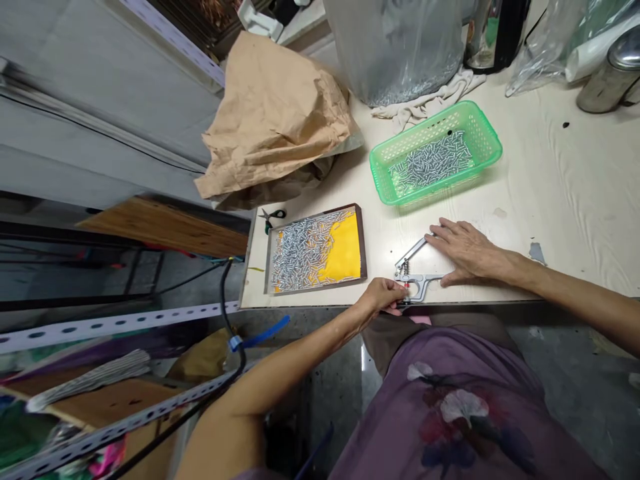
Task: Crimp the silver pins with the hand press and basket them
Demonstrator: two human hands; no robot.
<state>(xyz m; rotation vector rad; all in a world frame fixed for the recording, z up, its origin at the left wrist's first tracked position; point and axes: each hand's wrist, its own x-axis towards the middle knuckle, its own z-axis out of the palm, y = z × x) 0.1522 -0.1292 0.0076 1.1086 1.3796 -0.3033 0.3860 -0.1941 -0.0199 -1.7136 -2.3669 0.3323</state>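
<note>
Grey metal hand-press pliers with a coil spring and a raised lever lie at the table's front edge. My right hand spans their spread handles, fingers over the lever's end and thumb against the lower arm. At the jaw end, my left hand is closed in a pinch; whatever is between its fingertips is too small or hidden to name. To the left sits a shallow tray with a yellow bottom, partly covered by small silvery metal pins. A green plastic basket beyond the pliers holds more such metal pieces.
Black-handled scissors lie behind the tray. Crumpled brown paper stands at the back left. Behind the basket are a large clear plastic bag and a white cloth. A metal canister stands at the far right.
</note>
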